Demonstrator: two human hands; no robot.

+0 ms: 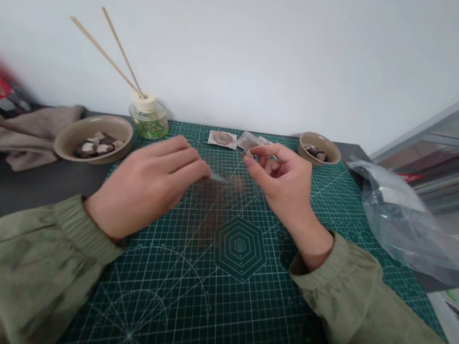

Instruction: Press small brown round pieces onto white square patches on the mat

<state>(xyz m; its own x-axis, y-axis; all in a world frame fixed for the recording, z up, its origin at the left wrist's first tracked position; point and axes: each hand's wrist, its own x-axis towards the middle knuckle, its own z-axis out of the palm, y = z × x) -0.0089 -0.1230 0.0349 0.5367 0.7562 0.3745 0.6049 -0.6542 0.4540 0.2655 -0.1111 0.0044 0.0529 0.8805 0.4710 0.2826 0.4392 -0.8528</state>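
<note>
My left hand (152,183) is closed in a pinch, with the edge of a thin clear plastic film (217,178) at its fingertips. Below that edge the film looks see-through and smeared over the mat, so its full shape is hard to make out. To the right, my right hand (285,174) is pinched between thumb and forefinger on a small greyish piece (247,153), too small to name. Behind the hands lie a flat clear packet (223,139) with a brownish round thing inside and another packet (248,140), partly hidden by my right fingers.
A green cutting mat (228,321) covers the dark table. Tan bowls of dark and pale pieces stand left (62,138) and right (336,153). A reed diffuser (150,123) stands before the wall. A brown cloth (41,129) lies left, a clear plastic bag (399,220) right.
</note>
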